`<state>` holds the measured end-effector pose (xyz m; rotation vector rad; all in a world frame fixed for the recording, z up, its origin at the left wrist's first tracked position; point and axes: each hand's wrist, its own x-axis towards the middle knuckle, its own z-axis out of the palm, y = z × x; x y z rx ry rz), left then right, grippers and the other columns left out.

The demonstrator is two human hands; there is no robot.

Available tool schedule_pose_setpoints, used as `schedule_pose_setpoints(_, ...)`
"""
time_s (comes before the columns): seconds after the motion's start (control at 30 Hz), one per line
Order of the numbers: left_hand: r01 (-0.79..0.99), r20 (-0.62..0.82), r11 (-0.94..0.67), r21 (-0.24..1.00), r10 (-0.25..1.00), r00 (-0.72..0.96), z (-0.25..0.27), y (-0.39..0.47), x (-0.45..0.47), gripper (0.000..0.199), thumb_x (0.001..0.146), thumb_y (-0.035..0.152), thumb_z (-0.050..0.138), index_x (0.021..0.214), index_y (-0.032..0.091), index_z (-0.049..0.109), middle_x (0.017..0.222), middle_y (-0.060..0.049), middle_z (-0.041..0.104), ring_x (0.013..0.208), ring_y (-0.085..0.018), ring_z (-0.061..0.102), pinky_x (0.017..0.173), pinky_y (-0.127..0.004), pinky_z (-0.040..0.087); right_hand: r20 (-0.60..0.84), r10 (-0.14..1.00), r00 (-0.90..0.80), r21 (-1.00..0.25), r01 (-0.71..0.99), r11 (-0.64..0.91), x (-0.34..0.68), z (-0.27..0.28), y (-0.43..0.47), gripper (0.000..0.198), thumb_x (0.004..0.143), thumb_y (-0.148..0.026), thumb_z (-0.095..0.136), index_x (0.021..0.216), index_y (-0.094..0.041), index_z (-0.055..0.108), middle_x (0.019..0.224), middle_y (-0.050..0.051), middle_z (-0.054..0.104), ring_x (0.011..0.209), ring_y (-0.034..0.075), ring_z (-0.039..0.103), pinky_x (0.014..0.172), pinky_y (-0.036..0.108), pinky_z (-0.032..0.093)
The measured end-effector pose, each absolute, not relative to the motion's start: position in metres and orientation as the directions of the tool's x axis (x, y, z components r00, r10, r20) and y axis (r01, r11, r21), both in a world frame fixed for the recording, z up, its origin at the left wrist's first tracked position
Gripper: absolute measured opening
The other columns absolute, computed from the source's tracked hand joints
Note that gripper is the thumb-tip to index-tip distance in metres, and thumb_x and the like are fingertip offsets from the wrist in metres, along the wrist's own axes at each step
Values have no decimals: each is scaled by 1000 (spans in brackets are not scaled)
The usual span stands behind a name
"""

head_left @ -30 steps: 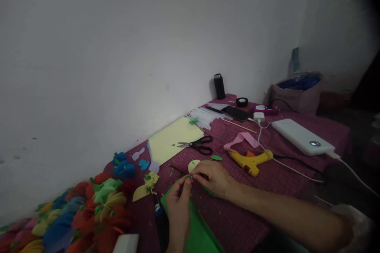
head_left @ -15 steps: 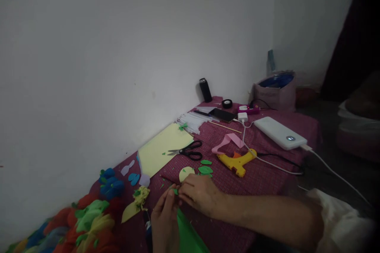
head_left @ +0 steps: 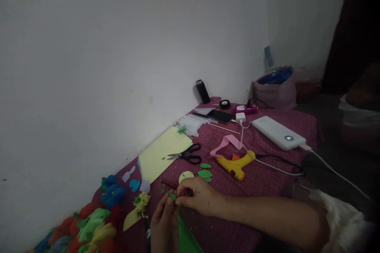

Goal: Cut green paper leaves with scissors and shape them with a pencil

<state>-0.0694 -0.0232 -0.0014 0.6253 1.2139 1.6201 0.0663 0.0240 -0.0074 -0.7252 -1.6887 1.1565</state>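
Small green leaf-shaped cutout (head_left: 172, 195) pinched between fingertips of both hands, just above the maroon checked cloth (head_left: 237, 225) at the near edge. Left hand (head_left: 163, 223) rising from below, fingers closed on the scrap; right hand (head_left: 197, 195) reaching across from the right, thumb and forefinger gripping the same piece. Green sheet (head_left: 187, 241) directly beneath the wrists. Just beyond: pale yellow disc (head_left: 185, 176) and more green leaves (head_left: 205, 173). Farther out: black scissors (head_left: 187, 154) overlapping a yellow sheet (head_left: 162, 154), yellow glue gun (head_left: 236, 164), white power bank (head_left: 277, 132). Apparently mid-shaping or folding of the leaf; next likely calls for steady, delicate fingertip control of the scrap.
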Motion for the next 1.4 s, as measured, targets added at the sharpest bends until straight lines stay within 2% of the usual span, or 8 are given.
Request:
schedule_pose_setpoints(0.2, -428, -128, -68, 901, 901, -414, 0, -24, -67, 31, 44, 25, 87, 70, 17, 73, 76, -5, 72, 71, -18, 68, 68, -26, 56, 317, 857, -407, -948, -147, 281, 64, -7, 26, 5, 73, -20, 64, 72, -16, 68, 58, -4, 59, 54, 9, 49, 49, 18, 35)
schedule_pose_setpoints(0.47, -427, -113, -93, 899, 895, -431, 4, -27, -58, 33, 45, 26, 87, 73, 15, 73, 75, -6, 73, 69, -16, 67, 67, -23, 54, 337, 850, -406, -936, -49, 348, 66, -4, 26, 10, 74, -19, 60, 73, -16, 70, 61, -2, 61, 58, 11, 51, 52, 20, 35)
schedule_pose_setpoints(0.97, -392, -82, -94, 915, 908, -411, 2, -28, -57, 33, 51, 27, 85, 80, 14, 74, 77, -7, 72, 67, -15, 65, 65, -24, 52, 335, 826, -453, -939, -89, 332, 67, -7, 28, 15, 79, -23, 56, 72, -17, 68, 66, 1, 66, 62, 13, 56, 56, 22, 40)
schedule_pose_setpoints(1.3, -465, -78, -131, 876, 911, -405, 1, -26, -58, 29, 49, 24, 85, 74, 15, 73, 77, -6, 71, 67, -14, 65, 66, -24, 52, 330, 832, -445, -942, -95, 322, 67, -8, 29, 16, 79, -22, 55, 71, -16, 67, 61, -1, 59, 57, 11, 49, 51, 21, 35)
schedule_pose_setpoints(1.4, -467, -66, -127, 875, 925, -374, 1, -27, -59, 26, 53, 24, 84, 74, 15, 71, 77, -6, 70, 69, -15, 65, 66, -24, 52, 342, 830, -441, -934, -65, 350, 67, -7, 28, 15, 79, -21, 54, 71, -16, 67, 61, -1, 58, 57, 11, 49, 52, 21, 35)
